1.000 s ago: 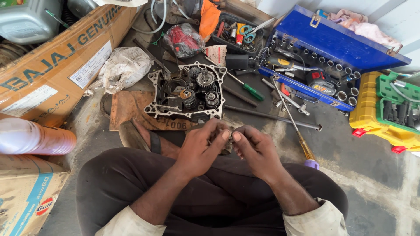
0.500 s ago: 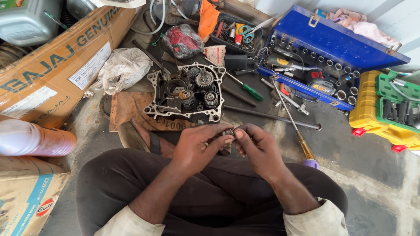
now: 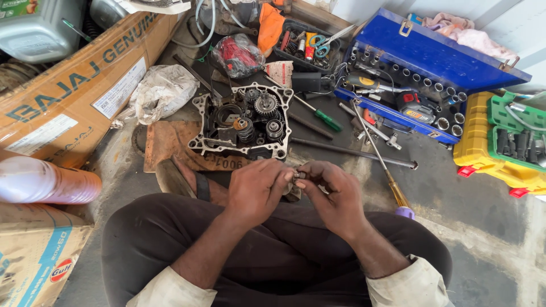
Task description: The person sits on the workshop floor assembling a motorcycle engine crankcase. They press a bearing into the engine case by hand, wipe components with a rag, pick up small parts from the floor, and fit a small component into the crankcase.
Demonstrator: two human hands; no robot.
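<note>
I am pinching a small metal part (image 3: 298, 175) between both hands' fingers (image 3: 289, 177), just below the engine case (image 3: 242, 120); keeping grip steady.

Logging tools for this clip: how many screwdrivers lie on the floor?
2: a green-handled screwdriver right of the engine case, a purple-tipped screwdriver beyond the right hand. Others may hide among clutter.

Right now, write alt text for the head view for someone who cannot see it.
A seated person's left hand and right hand pinch a small metal part over their lap. Ahead on the floor lie an open engine case with gears, a green-handled screwdriver and a blue socket case.
</note>
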